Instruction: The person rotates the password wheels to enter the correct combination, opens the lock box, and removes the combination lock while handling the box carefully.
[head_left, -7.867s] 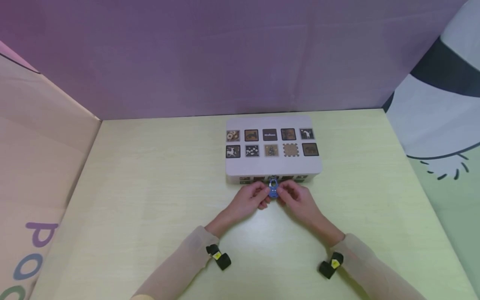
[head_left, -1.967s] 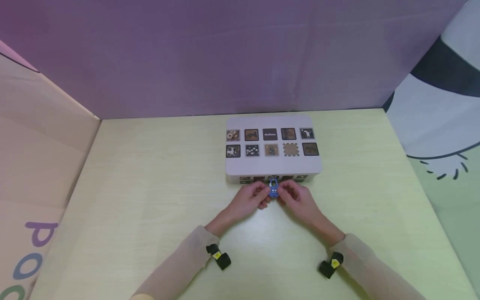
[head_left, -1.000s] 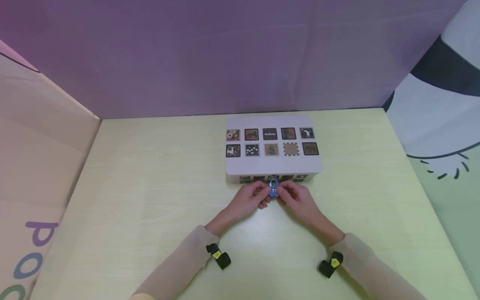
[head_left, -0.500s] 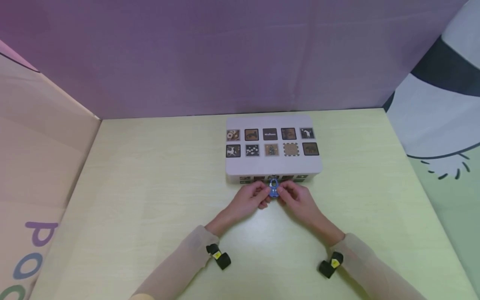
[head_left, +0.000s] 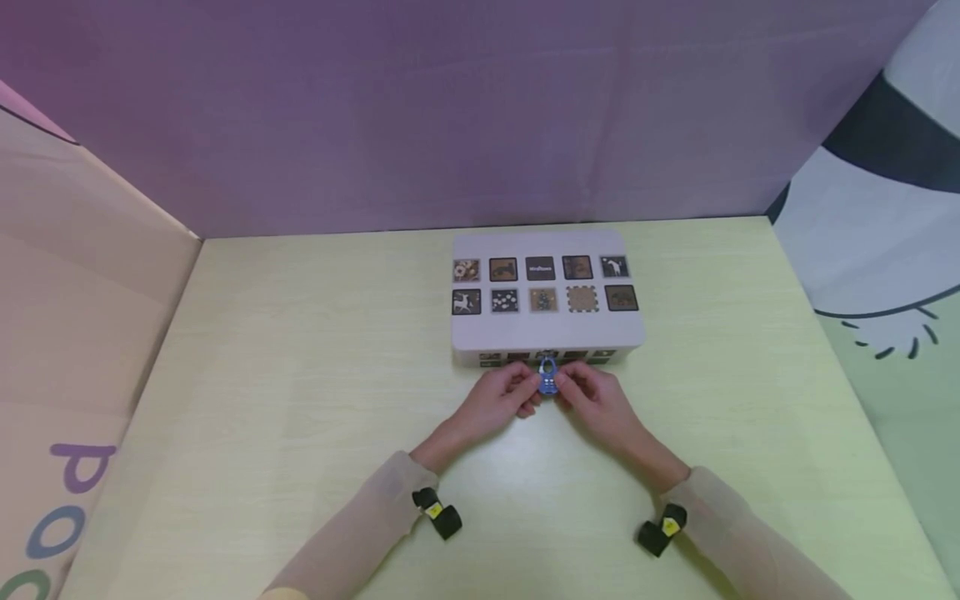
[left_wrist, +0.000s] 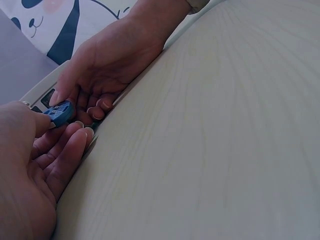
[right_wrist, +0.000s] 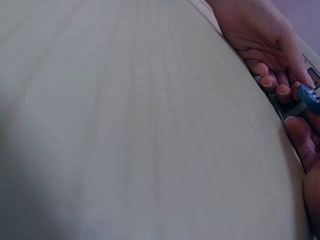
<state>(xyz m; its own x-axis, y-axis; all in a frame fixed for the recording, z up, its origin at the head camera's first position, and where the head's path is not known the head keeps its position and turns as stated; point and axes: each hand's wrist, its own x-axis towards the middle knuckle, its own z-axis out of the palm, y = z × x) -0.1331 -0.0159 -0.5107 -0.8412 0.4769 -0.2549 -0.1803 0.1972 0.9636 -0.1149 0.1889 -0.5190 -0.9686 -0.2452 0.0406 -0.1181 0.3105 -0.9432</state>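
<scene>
A small blue combination padlock [head_left: 548, 383] with a row of dials is held at the front middle of a white box [head_left: 543, 332], its shackle pointing up to the box's clasp. From the left side, my left hand [head_left: 491, 400] pinches the lock body between thumb and fingers. My right hand [head_left: 603, 408] pinches the opposite side in the same way. In the left wrist view, the blue padlock [left_wrist: 61, 114] lies between both thumbs, the other fingers curled beneath. The right wrist view catches the padlock [right_wrist: 311, 97] at its right edge, partly cut off.
Square animal and pattern pictures cover the box lid, which is down. The box stands on a pale wood-grain table [head_left: 315, 358], near the purple back wall [head_left: 420, 117]. Printed panels rise on the left and right. Each sleeve carries a black wrist camera [head_left: 438, 514].
</scene>
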